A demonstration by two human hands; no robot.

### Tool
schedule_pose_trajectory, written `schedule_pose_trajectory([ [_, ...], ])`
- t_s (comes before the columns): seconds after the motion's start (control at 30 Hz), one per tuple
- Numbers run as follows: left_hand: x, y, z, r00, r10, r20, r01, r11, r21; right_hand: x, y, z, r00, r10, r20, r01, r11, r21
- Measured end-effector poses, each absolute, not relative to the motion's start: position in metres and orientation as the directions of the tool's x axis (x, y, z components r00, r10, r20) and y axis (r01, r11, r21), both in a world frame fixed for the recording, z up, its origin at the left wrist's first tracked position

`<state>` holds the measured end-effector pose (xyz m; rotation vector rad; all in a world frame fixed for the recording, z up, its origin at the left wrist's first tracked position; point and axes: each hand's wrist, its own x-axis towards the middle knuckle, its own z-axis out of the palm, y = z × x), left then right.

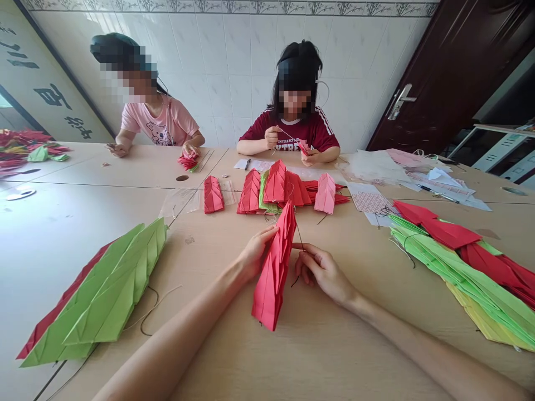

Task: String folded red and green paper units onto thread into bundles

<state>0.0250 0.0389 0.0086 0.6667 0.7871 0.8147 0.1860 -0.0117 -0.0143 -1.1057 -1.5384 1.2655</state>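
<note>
In front of me, above the table, a red folded paper piece [273,273] with overlapping pleats stands at a slant. My left hand [257,252] grips its left side, fingers partly hidden behind the paper. To its right, my right hand [317,270] pinches a thin dark cord [300,236] that runs up to the top of the red piece; a short end of it hangs below my fingers. Green folded paper pieces [112,289] and a red one lie stacked to my left. More green folded pieces [460,273], with red and yellow ones, lie at my right.
Red, green and pink folded pieces [276,186] form a row mid-table. Two people sit across: one in a pink shirt [161,122], one in a maroon shirt [288,131], both handling small paper pieces. Printed sheets [370,200] and plastic bags [376,165] lie at the far right.
</note>
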Motion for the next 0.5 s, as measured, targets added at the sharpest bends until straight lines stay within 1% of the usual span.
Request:
schedule_pose_trajectory([
  [0.1,0.0224,0.0414,0.0076,0.519,0.77,-0.371,-0.359,0.59,0.723,0.1849,-0.0165,-0.0119,-0.262,0.957,0.125,0.244,0.192,-0.951],
  [0.23,0.0199,0.0443,0.0056,0.584,0.723,-0.37,-0.357,0.638,0.682,0.1847,-0.0209,-0.0101,-0.22,0.952,0.215,0.386,0.287,-0.877],
  [0.3,0.0189,0.0444,0.0054,0.61,0.698,-0.375,-0.345,0.66,0.667,0.1855,-0.0206,-0.0097,-0.183,0.954,0.237,0.407,0.293,-0.865],
  [0.4,0.0173,0.0433,0.0061,0.642,0.662,-0.386,-0.319,0.689,0.651,0.1866,-0.0185,-0.0093,-0.128,0.961,0.246,0.389,0.277,-0.879],
  [0.5,0.0166,0.0425,0.0064,0.661,0.644,-0.386,-0.312,0.703,0.639,0.186,-0.0184,-0.0095,-0.189,0.951,0.244,0.386,0.301,-0.872],
])
